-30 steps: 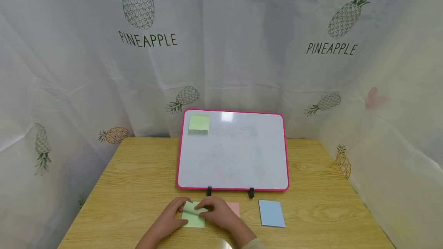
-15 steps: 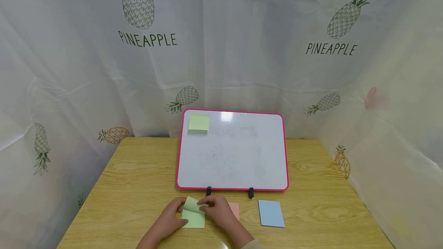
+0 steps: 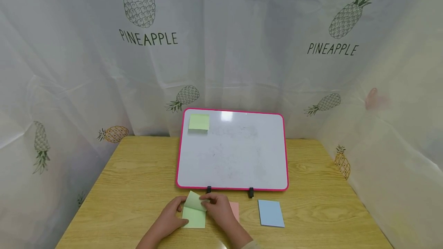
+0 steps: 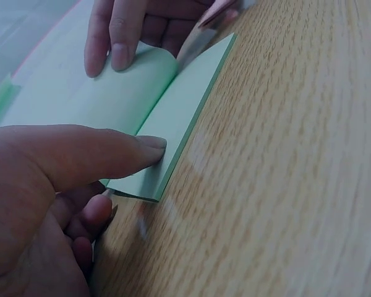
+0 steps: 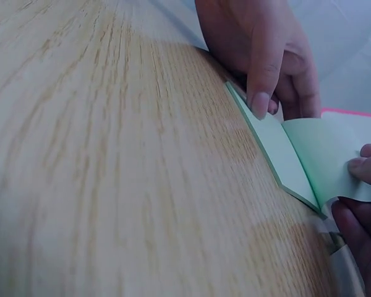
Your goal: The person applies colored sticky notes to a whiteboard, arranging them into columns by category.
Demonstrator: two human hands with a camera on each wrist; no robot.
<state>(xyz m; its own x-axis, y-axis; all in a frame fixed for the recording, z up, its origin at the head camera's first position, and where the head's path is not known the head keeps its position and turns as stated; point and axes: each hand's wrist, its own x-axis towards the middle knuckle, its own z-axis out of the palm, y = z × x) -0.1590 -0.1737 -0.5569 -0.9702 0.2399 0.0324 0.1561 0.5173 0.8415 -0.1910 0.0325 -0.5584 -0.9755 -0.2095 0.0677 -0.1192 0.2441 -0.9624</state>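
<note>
2 "PINEAPPLE" prints on curtain (image 3: 221, 49); right hand (image 3: 219, 211) peels green note (image 3: 195, 202).

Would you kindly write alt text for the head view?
Two hands peel the top sheet off a green sticky-note pad on a wooden table. Behind stands a pink-framed whiteboard bearing one green note.

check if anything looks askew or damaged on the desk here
Nothing stands out. The green pad's top sheet curls up only because the right hand pinches it while the left hand presses the pad down. The whiteboard looks faintly smudged.
</note>
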